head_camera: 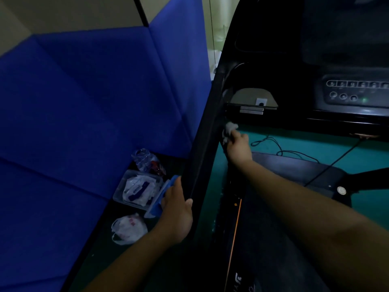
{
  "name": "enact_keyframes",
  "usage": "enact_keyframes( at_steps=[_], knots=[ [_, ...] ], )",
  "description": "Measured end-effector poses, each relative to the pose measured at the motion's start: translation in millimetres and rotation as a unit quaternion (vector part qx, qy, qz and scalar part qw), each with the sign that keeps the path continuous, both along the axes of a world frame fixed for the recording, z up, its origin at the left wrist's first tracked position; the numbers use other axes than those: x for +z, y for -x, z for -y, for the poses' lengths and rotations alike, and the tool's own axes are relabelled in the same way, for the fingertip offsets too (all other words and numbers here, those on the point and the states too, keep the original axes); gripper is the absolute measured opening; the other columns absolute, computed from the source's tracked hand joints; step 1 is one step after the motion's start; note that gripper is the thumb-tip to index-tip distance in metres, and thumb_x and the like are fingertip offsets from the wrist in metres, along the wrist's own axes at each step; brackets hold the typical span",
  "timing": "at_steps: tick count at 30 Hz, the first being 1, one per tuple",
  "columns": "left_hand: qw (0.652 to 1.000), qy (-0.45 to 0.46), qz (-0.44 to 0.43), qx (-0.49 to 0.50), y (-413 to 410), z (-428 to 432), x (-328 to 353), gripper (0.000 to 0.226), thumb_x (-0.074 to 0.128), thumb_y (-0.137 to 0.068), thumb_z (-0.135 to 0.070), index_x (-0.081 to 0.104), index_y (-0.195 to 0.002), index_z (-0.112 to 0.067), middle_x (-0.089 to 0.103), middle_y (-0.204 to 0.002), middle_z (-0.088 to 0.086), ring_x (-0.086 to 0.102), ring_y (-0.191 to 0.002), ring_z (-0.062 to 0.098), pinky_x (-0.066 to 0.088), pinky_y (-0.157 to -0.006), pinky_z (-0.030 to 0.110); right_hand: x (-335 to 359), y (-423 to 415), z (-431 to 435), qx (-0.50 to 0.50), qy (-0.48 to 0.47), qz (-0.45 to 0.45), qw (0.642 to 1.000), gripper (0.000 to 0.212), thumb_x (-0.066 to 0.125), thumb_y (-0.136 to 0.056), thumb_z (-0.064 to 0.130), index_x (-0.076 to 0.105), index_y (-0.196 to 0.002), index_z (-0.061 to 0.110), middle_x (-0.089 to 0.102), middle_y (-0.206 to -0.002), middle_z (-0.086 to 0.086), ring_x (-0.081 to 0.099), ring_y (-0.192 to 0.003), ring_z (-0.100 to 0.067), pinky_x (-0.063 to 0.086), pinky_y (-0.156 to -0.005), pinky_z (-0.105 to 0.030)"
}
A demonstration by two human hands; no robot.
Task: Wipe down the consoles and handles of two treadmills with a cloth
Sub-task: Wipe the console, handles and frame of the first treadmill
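Though dimly lit, cloth point(230, 127) half-hidden in right grip point(238, 146).

The green floor point(305, 142) is carrying a clear plastic box point(121, 186). A white bag point(128, 228) is lying just on the near side of the box, crumpled clear plastic point(145, 159) is sitting just beyond it, and a black cable point(284, 152) is trailing well to its right.
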State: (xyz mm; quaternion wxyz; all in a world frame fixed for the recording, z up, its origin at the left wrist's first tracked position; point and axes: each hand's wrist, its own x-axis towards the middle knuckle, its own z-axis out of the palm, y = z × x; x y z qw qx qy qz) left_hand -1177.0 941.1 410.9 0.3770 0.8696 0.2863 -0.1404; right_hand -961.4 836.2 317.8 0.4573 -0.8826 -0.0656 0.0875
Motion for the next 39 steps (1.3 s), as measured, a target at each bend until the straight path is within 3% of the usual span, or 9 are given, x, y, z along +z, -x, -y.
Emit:
enact_keyframes(
  at_steps=[7,11,14,20,25,29,32,35,39],
  knots=[
    [1.000,-0.001,-0.005,0.016,-0.5,3.8,3.6,0.063,0.038,-0.101,-0.016,0.002,-0.151,-0.024,0.007,-0.159,0.004,0.007,-0.145,0.026,0.013,-0.117,0.040,28.1,-42.4,-26.0,0.004,-0.048,-0.028,0.998,0.034,0.041,-0.095,0.006,0.050,-0.127,0.005,0.046,-0.129,-0.023,0.049,-0.113,-0.036,0.030,-0.085,-0.022],
    [1.000,0.007,-0.002,0.000,1.2,0.0,8.0,0.062,0.039,-0.100,-0.016,0.005,-0.151,-0.023,0.014,-0.156,0.006,0.018,-0.141,0.024,0.020,-0.113,0.036,24.3,13.0,-24.3,0.034,-0.093,-0.014,0.995,0.025,0.044,-0.086,0.001,0.058,-0.094,0.020,0.050,-0.114,-0.022,0.052,-0.095,-0.031,0.038,-0.082,-0.029],
    [1.000,0.011,-0.002,-0.025,0.5,-3.1,10.4,0.061,0.040,-0.100,-0.018,0.006,-0.151,-0.023,0.019,-0.154,0.007,0.026,-0.137,0.025,0.026,-0.112,0.036,30.8,82.8,-11.2,0.035,-0.115,0.015,0.993,0.028,0.045,-0.089,-0.008,0.060,-0.111,0.001,0.042,-0.107,-0.015,0.048,-0.098,-0.023,0.035,-0.085,-0.015],
    [0.989,0.127,0.026,-0.070,2.9,-40.2,6.8,0.061,0.056,-0.089,-0.026,0.030,-0.143,-0.038,0.041,-0.143,0.003,0.048,-0.122,0.021,0.042,-0.104,0.045,47.5,180.5,21.5,0.097,-0.165,-0.072,0.979,0.034,0.053,-0.091,-0.004,0.059,-0.123,0.005,0.048,-0.103,-0.004,0.052,-0.089,0.000,0.037,-0.079,0.001],
    [0.971,0.164,0.088,-0.152,6.6,-72.3,-12.7,0.062,0.059,-0.091,-0.026,0.031,-0.145,-0.035,0.039,-0.144,-0.004,0.044,-0.128,0.016,0.041,-0.107,0.042,49.7,163.7,13.3,0.009,-0.186,0.000,0.982,0.040,0.053,-0.093,0.001,0.053,-0.132,0.011,0.053,-0.123,0.000,0.048,-0.116,-0.005,0.030,-0.096,-0.008],
    [0.942,0.170,0.163,-0.240,6.4,-93.7,-30.1,0.064,0.058,-0.090,-0.034,0.028,-0.147,-0.038,0.038,-0.139,-0.012,0.042,-0.126,0.007,0.039,-0.108,0.038,41.3,181.5,-20.8,-0.020,-0.201,0.056,0.978,0.046,0.047,-0.091,-0.011,0.054,-0.125,0.019,0.050,-0.122,-0.003,0.044,-0.115,-0.003,0.029,-0.095,0.000],
    [0.921,0.215,0.179,-0.272,6.0,-105.2,-38.5,0.062,0.056,-0.092,-0.033,0.026,-0.146,-0.040,0.036,-0.130,-0.020,0.042,-0.113,-0.008,0.038,-0.102,0.024,34.6,210.8,-28.2,-0.071,-0.220,0.051,0.971,0.046,0.050,-0.086,-0.011,0.059,-0.121,0.018,0.054,-0.126,-0.012,0.048,-0.121,-0.015,0.032,-0.108,-0.021],
    [0.906,0.231,0.186,-0.302,4.5,-109.5,-45.3,0.064,0.055,-0.093,-0.032,0.022,-0.148,-0.037,0.035,-0.124,-0.019,0.043,-0.098,-0.020,0.037,-0.083,0.006,32.9,252.4,-38.5,-0.130,-0.248,0.049,0.959,0.044,0.052,-0.074,0.005,0.067,-0.111,0.024,0.055,-0.123,-0.016,0.053,-0.116,-0.015,0.041,-0.097,-0.021],
    [0.891,0.251,0.191,-0.326,5.4,-112.6,-46.8,0.067,0.055,-0.094,-0.026,0.018,-0.150,-0.032,0.031,-0.130,-0.010,0.045,-0.107,-0.001,0.035,-0.097,0.017,40.0,300.8,-50.4,-0.220,-0.241,0.051,0.944,0.035,0.051,-0.066,0.008,0.072,-0.090,0.022,0.062,-0.102,-0.015,0.059,-0.092,-0.014,0.046,-0.078,-0.024]
  ],
)
